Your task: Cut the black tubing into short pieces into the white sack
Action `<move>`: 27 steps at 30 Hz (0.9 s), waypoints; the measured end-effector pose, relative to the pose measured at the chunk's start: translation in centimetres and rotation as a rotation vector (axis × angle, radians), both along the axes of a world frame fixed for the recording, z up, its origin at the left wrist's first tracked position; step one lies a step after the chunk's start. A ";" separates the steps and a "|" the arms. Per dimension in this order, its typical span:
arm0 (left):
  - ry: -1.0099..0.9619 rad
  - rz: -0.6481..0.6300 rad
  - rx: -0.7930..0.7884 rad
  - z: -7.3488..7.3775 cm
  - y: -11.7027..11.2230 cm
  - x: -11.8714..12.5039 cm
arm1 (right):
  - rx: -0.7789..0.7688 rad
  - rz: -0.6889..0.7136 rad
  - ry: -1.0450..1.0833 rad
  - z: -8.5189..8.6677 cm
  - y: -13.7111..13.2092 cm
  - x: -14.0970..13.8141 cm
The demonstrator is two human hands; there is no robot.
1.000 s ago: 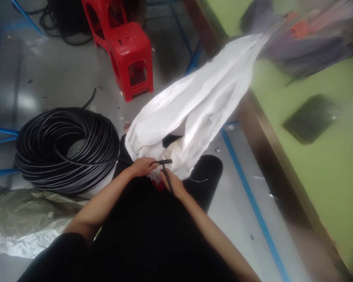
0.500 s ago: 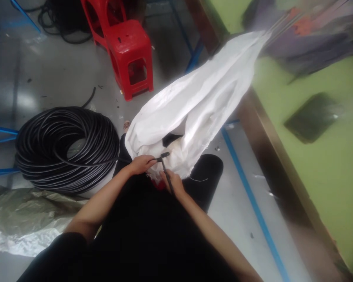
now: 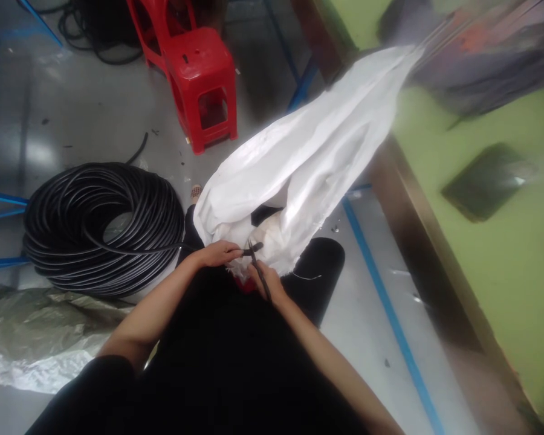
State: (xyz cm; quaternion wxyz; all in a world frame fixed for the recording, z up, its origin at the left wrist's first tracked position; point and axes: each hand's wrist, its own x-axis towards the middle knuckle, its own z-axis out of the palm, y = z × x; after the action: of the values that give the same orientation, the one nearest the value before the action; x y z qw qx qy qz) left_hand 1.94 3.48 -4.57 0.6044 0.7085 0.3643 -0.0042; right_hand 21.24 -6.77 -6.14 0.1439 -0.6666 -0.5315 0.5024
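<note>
My left hand [image 3: 220, 252] grips a black cable [image 3: 149, 248] close to its end, and the tip pokes out to the right of my fingers. The cable runs back to a big black coil [image 3: 104, 226] on the floor. Dark-handled scissors [image 3: 257, 266] are in my right hand [image 3: 269, 281]. Their blades stand slightly apart and cross the cable near its tip; whether they touch it I cannot tell. Under both hands a white woven sack [image 3: 299, 163] lies over my lap and stretches up to the table at right.
Red plastic stools [image 3: 204, 66] stand beyond the coil. A crumpled plastic bag [image 3: 49, 338] lies at lower left. Along the right runs a green-topped table [image 3: 494, 260] with a wooden edge, bearing a dark flat piece [image 3: 483, 181]. Blue tape [image 3: 385, 296] marks the floor.
The scissors' blades have shifted slightly and now show a gap between them at the cable's end. The cable tip has moved slightly right and down. Both hands stay nearly in place.
</note>
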 end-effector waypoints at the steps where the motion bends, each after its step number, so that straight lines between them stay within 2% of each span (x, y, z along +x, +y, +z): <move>1: -0.006 0.005 0.004 0.0 0.1 0.0 | 0.018 -0.020 -0.009 0.1 0.1 0.0; 5: -0.021 0.019 0.058 -0.1 0.1 0.0 | 0.037 -0.128 0.017 0.3 0.4 0.0; 8: -0.002 0.008 0.103 -0.2 -0.3 0.3 | 0.015 -0.215 0.148 0.4 0.4 -0.2; 13: 0.043 -0.067 0.172 0.0 -1.7 1.0 | 0.009 -0.279 0.341 1.0 0.6 -0.8; 19: 0.082 0.029 0.296 -0.2 -1.8 0.0 | -0.018 -0.468 0.380 1.7 1.2 -0.4; 24: 0.134 0.197 0.369 -0.2 -0.9 -0.3 | -0.012 -0.340 0.379 0.7 0.4 -0.1; 27: 0.136 0.261 0.401 0.1 -0.4 0.0 | -0.021 -0.203 0.243 0.1 -0.1 0.0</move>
State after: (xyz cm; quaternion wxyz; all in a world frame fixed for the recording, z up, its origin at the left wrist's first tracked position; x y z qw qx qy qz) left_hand 1.90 3.04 -4.50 0.4210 0.7593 0.4863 0.0986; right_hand 21.22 -6.91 -6.06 0.2502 -0.6527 -0.4347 0.5679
